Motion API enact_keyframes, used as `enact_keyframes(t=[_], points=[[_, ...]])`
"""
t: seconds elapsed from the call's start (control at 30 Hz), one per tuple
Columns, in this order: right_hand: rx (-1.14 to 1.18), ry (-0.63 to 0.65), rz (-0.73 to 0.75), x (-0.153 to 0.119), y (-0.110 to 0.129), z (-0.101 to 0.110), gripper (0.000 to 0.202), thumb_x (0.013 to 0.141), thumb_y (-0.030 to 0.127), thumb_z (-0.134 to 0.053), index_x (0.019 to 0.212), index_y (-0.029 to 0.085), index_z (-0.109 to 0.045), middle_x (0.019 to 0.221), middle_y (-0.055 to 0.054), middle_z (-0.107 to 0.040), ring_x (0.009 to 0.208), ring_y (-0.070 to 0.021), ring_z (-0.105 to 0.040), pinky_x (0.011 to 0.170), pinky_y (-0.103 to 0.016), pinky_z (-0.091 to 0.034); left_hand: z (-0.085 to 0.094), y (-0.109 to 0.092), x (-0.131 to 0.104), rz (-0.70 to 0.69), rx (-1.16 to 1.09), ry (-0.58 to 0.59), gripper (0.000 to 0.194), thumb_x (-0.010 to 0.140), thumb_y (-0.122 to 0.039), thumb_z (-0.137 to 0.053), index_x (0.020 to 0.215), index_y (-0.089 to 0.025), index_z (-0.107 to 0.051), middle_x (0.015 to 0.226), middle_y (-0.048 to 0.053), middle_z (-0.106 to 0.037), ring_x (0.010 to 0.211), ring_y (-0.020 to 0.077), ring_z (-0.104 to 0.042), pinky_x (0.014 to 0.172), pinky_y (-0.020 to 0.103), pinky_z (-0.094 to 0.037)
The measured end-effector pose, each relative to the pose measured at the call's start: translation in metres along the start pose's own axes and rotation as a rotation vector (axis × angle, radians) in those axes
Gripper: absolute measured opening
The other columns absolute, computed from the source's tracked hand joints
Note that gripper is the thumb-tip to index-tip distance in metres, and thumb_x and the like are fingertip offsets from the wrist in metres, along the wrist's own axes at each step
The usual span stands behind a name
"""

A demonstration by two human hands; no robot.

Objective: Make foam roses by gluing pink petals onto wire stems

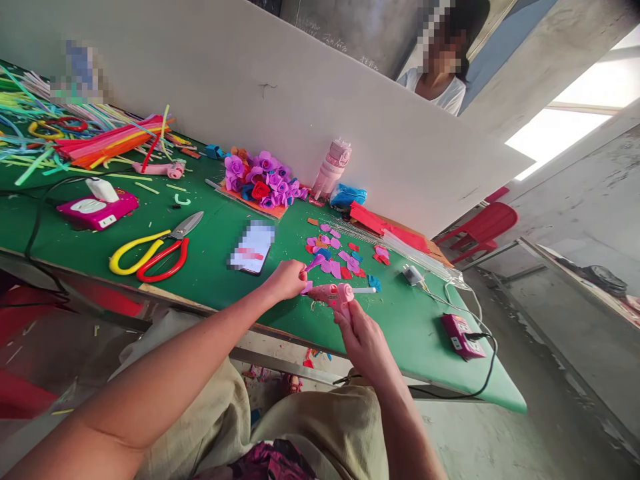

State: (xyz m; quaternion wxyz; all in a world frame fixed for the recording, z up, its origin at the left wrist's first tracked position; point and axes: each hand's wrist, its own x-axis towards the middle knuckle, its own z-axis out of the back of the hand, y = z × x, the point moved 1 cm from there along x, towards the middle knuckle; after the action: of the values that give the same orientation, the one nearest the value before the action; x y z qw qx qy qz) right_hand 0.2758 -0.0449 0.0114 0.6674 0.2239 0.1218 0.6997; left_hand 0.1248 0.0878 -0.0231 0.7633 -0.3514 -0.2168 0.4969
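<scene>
Along the far left of the green table [200, 260] lie bundled pipe cleaners [100, 143] — kept in a heap out of our working patch, we judge. Nearer sit a magenta power strip [97, 209] and two pairs of scissors, yellow-handled [135, 253] and red-handled [165, 261], blades pointing away from us, handles toward the table edge where a hand could take them. A phone [253, 248] lies flat just left of our hands. Behind it the finished foam roses [263, 180] are grouped on an orange sheet against the white divider [310, 87], well apart from the hot tool. Our left hand [289, 279] is pinched narrow on a small purple foam petal [315, 261], held up at the gun's tip. Our right hand [363, 337] is wrapped around the pink glue gun [334, 293], nozzle aimed left toward the petal, glue stick jutting out right. Loose cut petals [340, 257] lie scattered just beyond — close enough to pick from. Further right, a pink bottle [330, 170], a plug adapter [413, 275] and a second magenta strip [461, 335] near the table's corner. A person [440, 87] sits beyond the divider.
</scene>
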Motion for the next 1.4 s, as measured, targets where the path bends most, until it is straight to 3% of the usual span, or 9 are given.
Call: enact_keyframes(t=[0.67,1.4], points=[[-0.06,0.026,-0.021,0.0027,0.0006,0.0046,0.024,0.091,0.037,-0.028,0.085,0.021,-0.045,0.068,-0.002,-0.057,0.057,-0.017,-0.05,0.052,-0.025,-0.034,-0.0016,0.0029,0.0015,-0.012,-0.009,0.006,0.011,0.063,-0.008,-0.054,0.057,-0.017,-0.054,0.053,-0.003,-0.053,0.054,0.0117,-0.049,0.05,0.022,-0.03],[-0.052,0.034,-0.035,0.0046,0.0006,0.0069,0.024,0.092,0.037,-0.028,0.09,0.021,-0.047,0.072,-0.003,-0.058,0.061,-0.0175,-0.052,0.053,-0.025,-0.035,-0.0017,0.0041,0.0019,-0.011,0.017,0.017,0.011,0.064,-0.007,-0.054,0.062,-0.017,-0.059,0.059,0.0,-0.059,0.059,0.0142,-0.055,0.056,0.023,-0.037]])
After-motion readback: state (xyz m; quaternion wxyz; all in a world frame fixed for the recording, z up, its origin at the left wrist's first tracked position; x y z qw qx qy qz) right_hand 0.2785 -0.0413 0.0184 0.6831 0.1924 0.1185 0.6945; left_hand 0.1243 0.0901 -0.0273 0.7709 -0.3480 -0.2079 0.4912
